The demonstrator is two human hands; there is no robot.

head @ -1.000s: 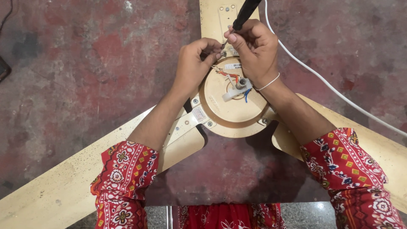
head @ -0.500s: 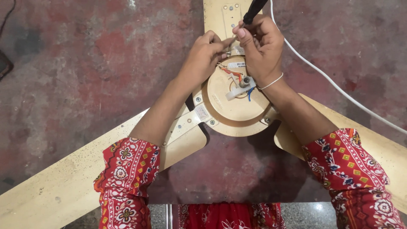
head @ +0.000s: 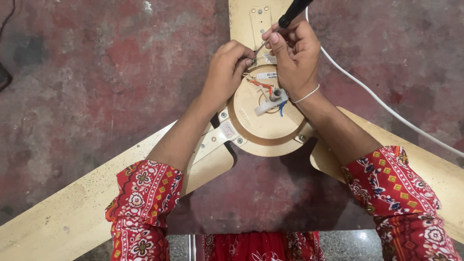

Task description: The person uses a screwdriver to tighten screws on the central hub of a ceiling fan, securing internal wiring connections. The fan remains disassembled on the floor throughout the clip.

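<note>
A cream ceiling fan lies on the floor, its round motor hub (head: 263,123) showing red, white and blue wires (head: 270,94) around a short metal shaft. My right hand (head: 295,55) grips a black-handled screwdriver (head: 294,12) whose tip angles down to the far edge of the hub. My left hand (head: 227,70) pinches something small at that same spot, next to the screwdriver tip; what it pinches is hidden by the fingers.
Three cream blades spread from the hub: one far (head: 251,21), one near left (head: 72,212), one near right (head: 435,169). A white cable (head: 386,108) runs across the mottled red floor (head: 96,72) on the right. A dark object (head: 4,77) sits at the left edge.
Both hands have stayed at the far edge of the hub, with only small shifts of the fingers and screwdriver. The view has moved slightly.
</note>
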